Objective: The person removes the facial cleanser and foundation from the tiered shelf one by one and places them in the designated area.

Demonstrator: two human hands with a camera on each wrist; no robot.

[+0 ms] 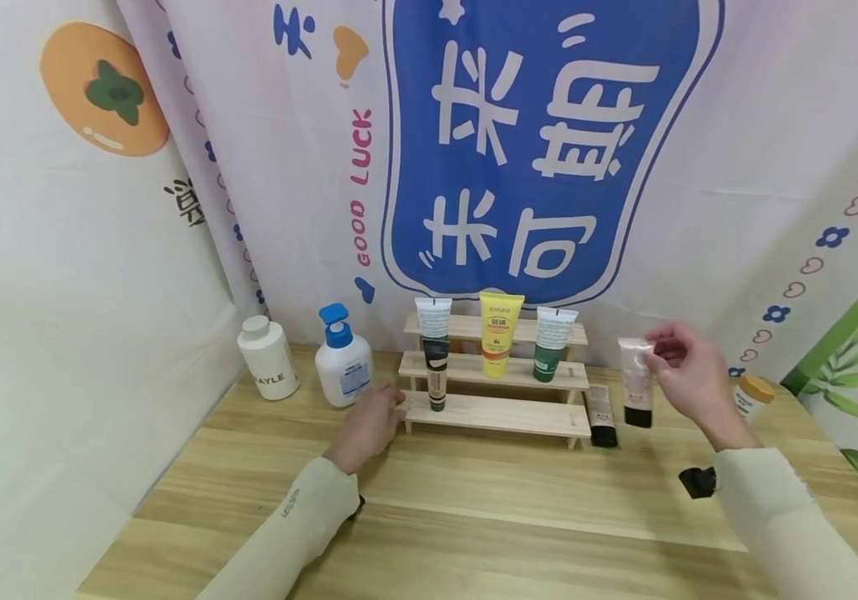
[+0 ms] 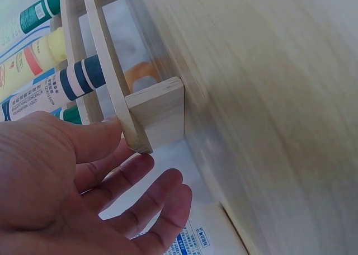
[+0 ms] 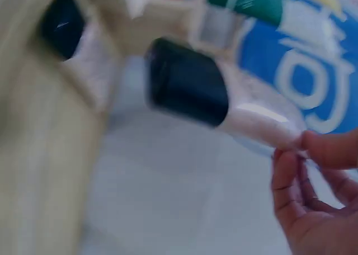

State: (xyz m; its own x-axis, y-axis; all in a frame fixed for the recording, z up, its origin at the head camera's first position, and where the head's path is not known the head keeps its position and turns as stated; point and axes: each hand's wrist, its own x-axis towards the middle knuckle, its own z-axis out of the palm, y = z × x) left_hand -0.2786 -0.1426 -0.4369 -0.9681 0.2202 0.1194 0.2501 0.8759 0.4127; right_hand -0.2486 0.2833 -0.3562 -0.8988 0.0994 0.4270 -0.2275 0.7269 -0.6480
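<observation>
The right hand (image 1: pixel 687 375) pinches one pale tube (image 1: pixel 636 382) by its flat end, up in the air with its black cap pointing down, just to the right of the wooden shelf (image 1: pixel 500 414). The left hand (image 1: pixel 371 421) rests with loose, straight fingers against the shelf's left end. Four tubes stand on the shelf. One more tube (image 1: pixel 601 414) leans by its right side. Two bottles (image 1: pixel 269 357) stand on the surface to the left. One small jar (image 1: pixel 752 394) sits behind the right hand.

On the pale stepped wooden rack (image 1: pixel 500 412), a yellow plastic tube (image 1: pixel 499 332) stands between a white-and-navy striped tube (image 1: pixel 435 333) and a green-and-white tube (image 1: pixel 551 342).
</observation>
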